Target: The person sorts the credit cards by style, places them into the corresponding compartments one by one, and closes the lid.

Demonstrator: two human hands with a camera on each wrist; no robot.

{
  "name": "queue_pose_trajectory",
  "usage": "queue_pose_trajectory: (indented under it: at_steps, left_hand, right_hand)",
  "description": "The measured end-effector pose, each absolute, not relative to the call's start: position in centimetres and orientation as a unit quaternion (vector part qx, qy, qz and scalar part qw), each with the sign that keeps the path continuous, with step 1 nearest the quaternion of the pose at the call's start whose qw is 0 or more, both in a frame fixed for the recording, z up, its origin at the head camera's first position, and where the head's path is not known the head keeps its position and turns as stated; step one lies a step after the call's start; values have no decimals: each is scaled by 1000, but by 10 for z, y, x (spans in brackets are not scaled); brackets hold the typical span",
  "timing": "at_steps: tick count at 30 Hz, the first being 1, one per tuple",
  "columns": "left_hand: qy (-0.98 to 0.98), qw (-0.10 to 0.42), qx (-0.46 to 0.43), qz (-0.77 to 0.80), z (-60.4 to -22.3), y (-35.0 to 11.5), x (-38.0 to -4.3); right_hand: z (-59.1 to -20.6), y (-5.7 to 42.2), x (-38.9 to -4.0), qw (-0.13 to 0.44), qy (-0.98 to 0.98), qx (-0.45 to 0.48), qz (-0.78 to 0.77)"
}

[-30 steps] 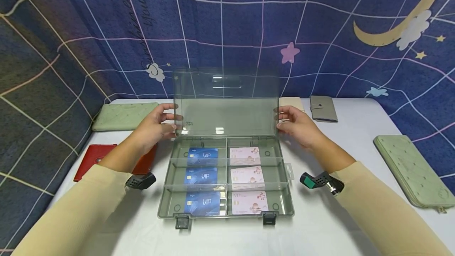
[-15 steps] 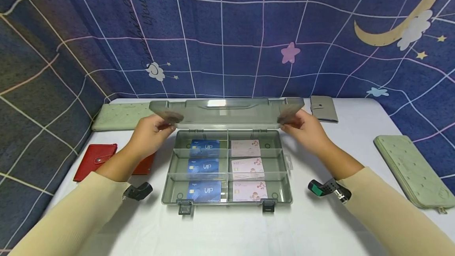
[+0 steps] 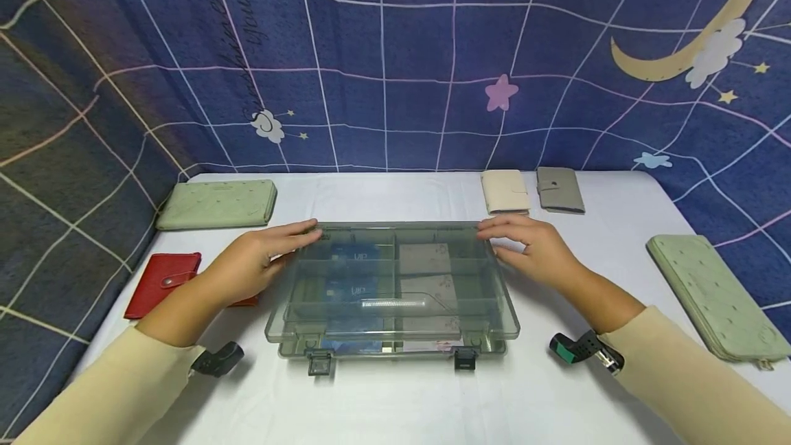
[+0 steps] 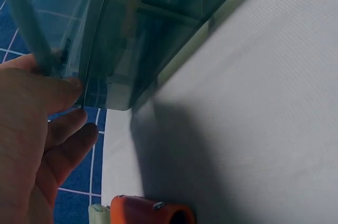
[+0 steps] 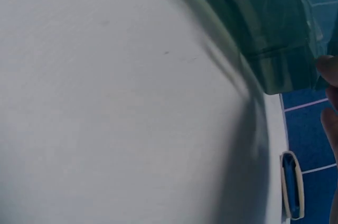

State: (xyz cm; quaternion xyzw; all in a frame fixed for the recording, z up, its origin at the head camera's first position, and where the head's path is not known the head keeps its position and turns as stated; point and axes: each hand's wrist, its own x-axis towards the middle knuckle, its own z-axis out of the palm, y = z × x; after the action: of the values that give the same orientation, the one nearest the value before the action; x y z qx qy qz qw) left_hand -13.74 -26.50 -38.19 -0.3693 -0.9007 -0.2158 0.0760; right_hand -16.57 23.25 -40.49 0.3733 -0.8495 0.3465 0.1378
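A clear grey-green plastic box [image 3: 395, 354] stands on the white cloth, with its hinged lid [image 3: 454, 328] tipped down over the compartments. The lid's front edge shows just behind the base's front rim, where two latches [image 3: 465, 360] hang unfastened. Blue VIP cards [image 3: 352, 290] on the left and pink VIP cards [image 3: 426, 290] on the right show dimly through the lid. My left hand [image 3: 250, 263] rests extended fingers on the lid's far left corner; in the left wrist view its thumb [image 4: 60, 93] is at the lid's edge. My right hand [image 3: 537, 249] touches the far right corner with outstretched fingers.
Left of the box lie a green wallet [image 3: 216, 204] and a red wallet [image 3: 162, 283], partly behind my left forearm. A cream card holder [image 3: 505, 191] and a grey one [image 3: 559, 189] lie at the back. Another green wallet [image 3: 717, 297] is at right. A patterned blue curtain [image 3: 395, 53] hangs behind.
The lid has swung from upright, forward and down over the compartments. Both hands have gone from holding its sides to resting fingers on its far corners. The cream card holder is back in full view.
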Motion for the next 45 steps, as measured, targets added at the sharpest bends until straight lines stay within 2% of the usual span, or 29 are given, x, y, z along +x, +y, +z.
queue_pose_trajectory:
  at_steps: [7, 17, 22, 31, 39, 45]
  left_hand:
    - [-903, 12, -349, -251, -384, -270, -125]
    - [-886, -21, -307, -346, -396, -270, -97]
    - [-882, -56, -278, -376, -400, -267, -81]
    - [-852, -133, -232, -450, -406, -270, -62]
    - [-794, -163, -233, -538, -414, -270, -60]
    - [-813, -164, -219, -514, -411, -267, -59]
  right_hand:
    - [-411, 236, -155, 102, -844, 370, 375]
    - [-408, 239, -128, -97, -807, 294, 503]
    - [-407, 240, -111, -157, -807, 267, 503]
    - [-406, 239, -97, -186, -825, 266, 462]
    - [-411, 237, -93, -204, -809, 265, 483]
    - [-410, 235, -90, -199, -823, 246, 472]
